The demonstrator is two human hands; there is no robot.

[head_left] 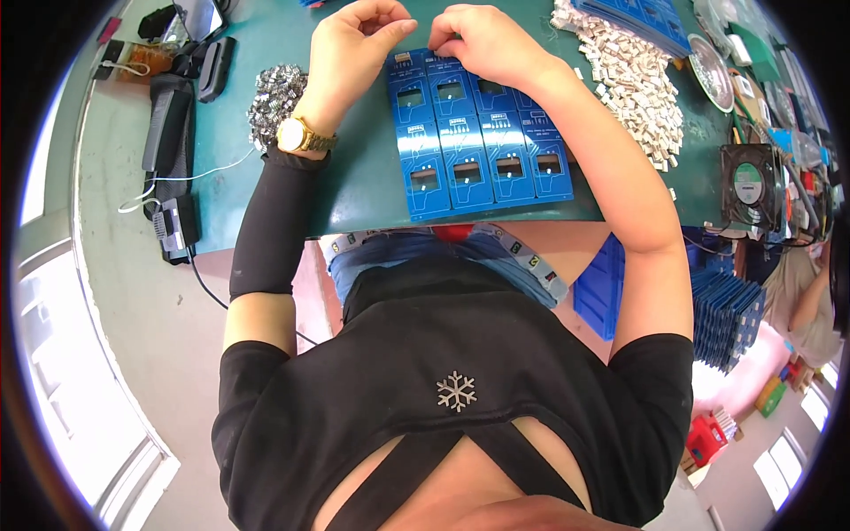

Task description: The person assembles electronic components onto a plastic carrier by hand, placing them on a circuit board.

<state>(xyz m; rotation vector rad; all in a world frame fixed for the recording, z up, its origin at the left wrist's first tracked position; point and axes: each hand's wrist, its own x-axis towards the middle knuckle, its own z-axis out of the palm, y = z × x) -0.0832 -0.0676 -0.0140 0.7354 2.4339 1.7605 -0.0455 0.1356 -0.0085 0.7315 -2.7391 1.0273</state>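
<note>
A blue circuit board panel (483,152) with several rectangular cutouts lies on the green table, close to its front edge. My left hand (356,51) is just past the panel's far left corner, thumb and fingertips pinched; anything between them is too small to make out. Over the panel's far edge my right hand (489,42) is closed, fingers curled and pressed together, with their grip hidden. A small pale connector (404,57) sits at the panel's far left corner, between the two hands.
A heap of small metallic parts (276,99) lies left of my left wrist. White connectors (633,88) are piled at the right, beside stacked blue boards (642,22). A small fan (748,184) stands at the right edge. More boards (726,314) stand below the table, near a blue crate (599,292).
</note>
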